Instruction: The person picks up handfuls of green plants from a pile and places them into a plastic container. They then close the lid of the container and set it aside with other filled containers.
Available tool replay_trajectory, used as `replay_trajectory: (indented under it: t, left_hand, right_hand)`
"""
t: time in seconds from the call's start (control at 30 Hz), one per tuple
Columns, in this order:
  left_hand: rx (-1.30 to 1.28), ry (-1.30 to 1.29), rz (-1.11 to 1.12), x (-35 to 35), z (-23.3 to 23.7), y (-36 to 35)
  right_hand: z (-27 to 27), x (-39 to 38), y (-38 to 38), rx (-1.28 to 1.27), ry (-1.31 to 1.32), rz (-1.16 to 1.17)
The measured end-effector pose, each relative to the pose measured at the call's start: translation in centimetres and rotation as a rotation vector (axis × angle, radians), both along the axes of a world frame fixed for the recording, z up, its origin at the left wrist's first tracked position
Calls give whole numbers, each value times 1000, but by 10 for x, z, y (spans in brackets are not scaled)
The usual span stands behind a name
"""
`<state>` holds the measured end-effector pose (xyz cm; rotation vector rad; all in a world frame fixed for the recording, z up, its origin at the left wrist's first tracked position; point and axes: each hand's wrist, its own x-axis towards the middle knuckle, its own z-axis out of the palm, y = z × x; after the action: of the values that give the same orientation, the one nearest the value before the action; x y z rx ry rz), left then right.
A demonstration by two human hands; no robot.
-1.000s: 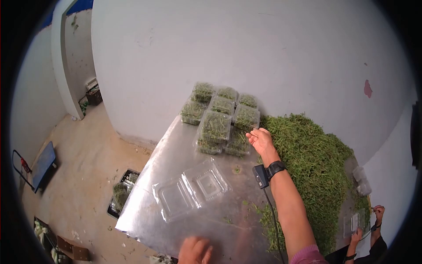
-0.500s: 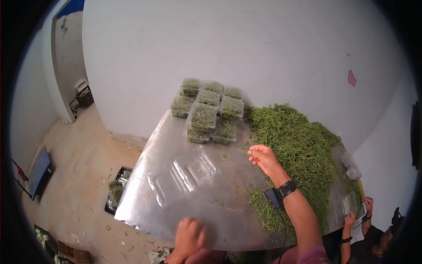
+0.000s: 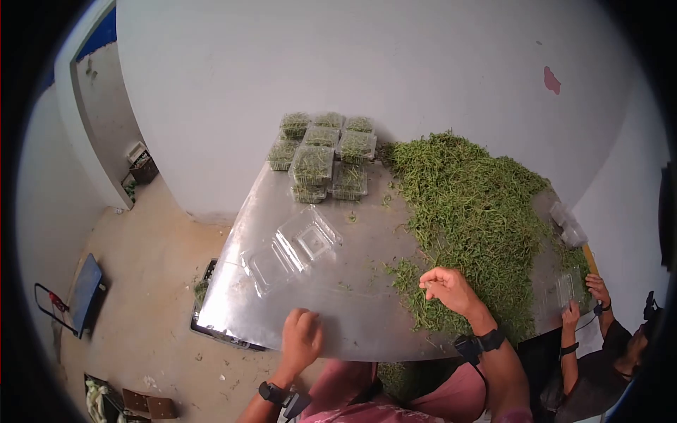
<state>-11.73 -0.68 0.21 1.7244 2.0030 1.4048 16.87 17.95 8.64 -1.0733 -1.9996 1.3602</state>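
Note:
My left hand (image 3: 303,338) is curled into a loose fist above the table's front edge; its palm is hidden. My right hand (image 3: 453,289) hovers over the near side of a big heap of cut green stems (image 3: 472,204), thumb and fingers pinched together. Whatever may be in the pinch is too small to make out. Left of centre on the metal table (image 3: 381,310) lies an open clear plastic clamshell box (image 3: 310,236), its lid folded out toward the left. Neither hand touches it.
Several closed clamshell boxes filled with greens (image 3: 312,166) are stacked by the wall. At the right, a co-worker's hands (image 3: 571,314) are at another clear box (image 3: 568,285). More clear boxes (image 3: 568,224) stand at the right edge. A blue cart (image 3: 88,292) is on the floor.
My right hand has moved toward me and slightly right, over the near part of the heap. My left hand has risen a little over the table. The camera view has shifted.

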Motion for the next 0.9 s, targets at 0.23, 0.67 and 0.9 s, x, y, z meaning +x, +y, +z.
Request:
replay_trajectory:
  t: [0.23,0.67,0.9]
  left_hand:
    - [-37,-66,51,3,4,5]
    - [-8,677,240,-17,30,68]
    - [-105,599,256,-31,10,77]
  right_hand:
    - [-39,-6,-1,56,130,3]
    - [-23,22,-5,120,181,-33]
    - [-29,28,-7,196,140,-17]
